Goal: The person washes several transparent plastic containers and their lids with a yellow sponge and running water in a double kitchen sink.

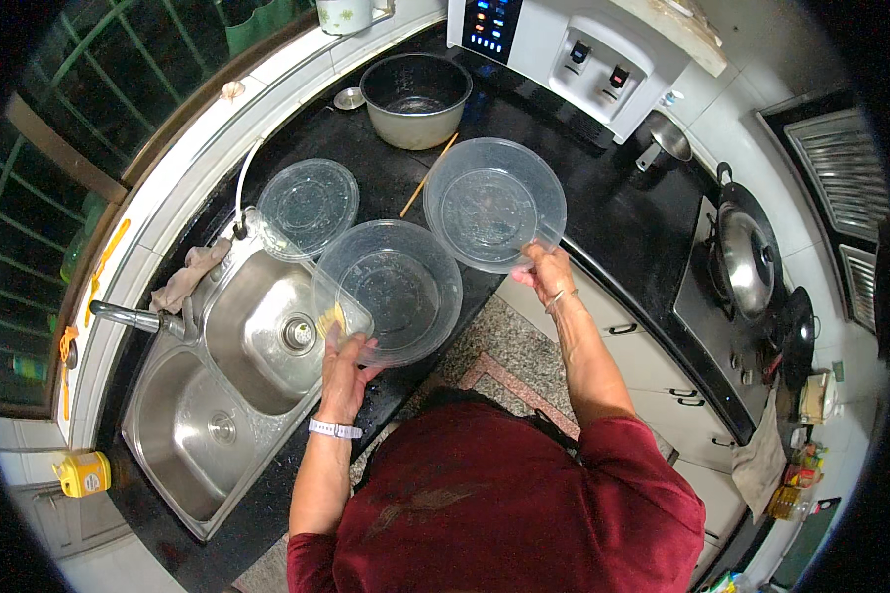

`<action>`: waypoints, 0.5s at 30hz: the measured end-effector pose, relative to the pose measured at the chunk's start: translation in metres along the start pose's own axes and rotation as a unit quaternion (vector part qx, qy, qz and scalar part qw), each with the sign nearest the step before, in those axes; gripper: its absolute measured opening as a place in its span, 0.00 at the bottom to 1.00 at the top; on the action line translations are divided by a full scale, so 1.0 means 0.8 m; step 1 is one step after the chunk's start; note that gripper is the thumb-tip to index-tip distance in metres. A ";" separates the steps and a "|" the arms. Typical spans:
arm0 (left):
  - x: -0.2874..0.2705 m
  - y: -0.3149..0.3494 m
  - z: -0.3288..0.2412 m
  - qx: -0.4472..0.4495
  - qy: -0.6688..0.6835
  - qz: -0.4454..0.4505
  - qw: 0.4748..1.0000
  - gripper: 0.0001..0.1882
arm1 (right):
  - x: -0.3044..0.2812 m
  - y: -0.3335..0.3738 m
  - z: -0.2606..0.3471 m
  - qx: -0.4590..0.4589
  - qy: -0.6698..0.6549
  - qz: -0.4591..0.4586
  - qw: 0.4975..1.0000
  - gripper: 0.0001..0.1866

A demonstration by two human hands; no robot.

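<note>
Over the black countertop [603, 212] beside the steel sink [267, 326], the left hand [346, 361] grips a clear plastic bowl [391, 287] by its rim while the right hand [547, 272] pinches a second clear bowl [492, 203].

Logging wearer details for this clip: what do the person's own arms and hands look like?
Dark red short sleeves end above the elbows; forearms are bare. The left wrist carries a white band like a watch strap. The right wrist wears a thin pale bangle. No gloves.

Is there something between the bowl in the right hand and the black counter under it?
Nothing visible. The right hand holds its clear bowl over bare black counter; the chopstick lies just left of it.
</note>
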State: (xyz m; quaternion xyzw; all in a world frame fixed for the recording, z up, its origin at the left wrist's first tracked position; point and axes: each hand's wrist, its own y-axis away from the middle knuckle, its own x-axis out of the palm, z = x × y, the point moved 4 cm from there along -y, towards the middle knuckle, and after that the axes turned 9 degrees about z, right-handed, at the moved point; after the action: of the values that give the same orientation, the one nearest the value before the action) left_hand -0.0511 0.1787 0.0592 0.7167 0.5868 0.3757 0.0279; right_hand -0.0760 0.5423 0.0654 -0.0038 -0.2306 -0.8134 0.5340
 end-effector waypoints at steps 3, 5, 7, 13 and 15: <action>-0.006 -0.003 0.005 0.001 -0.031 -0.010 0.999 0.40 | -0.006 -0.023 -0.008 0.032 0.017 0.000 0.999 0.17; -0.010 -0.002 0.008 0.001 -0.035 -0.022 0.999 0.39 | -0.005 -0.030 -0.010 0.036 0.012 0.012 0.999 0.18; -0.015 -0.002 0.011 -0.004 -0.040 -0.028 0.999 0.39 | -0.004 -0.036 -0.012 0.041 0.010 0.022 0.999 0.21; -0.011 -0.001 0.013 -0.016 -0.102 -0.031 0.994 0.36 | -0.009 -0.046 -0.002 0.042 0.021 0.009 0.999 0.34; -0.006 0.000 0.010 -0.019 -0.146 -0.025 0.989 0.34 | -0.011 -0.041 0.007 0.037 0.044 0.010 0.998 0.36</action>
State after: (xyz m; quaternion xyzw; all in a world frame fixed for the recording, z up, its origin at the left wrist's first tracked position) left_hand -0.0467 0.1780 0.0509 0.7487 0.5865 0.2771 0.1366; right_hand -0.1024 0.5627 0.0561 0.0495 -0.2366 -0.7980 0.5520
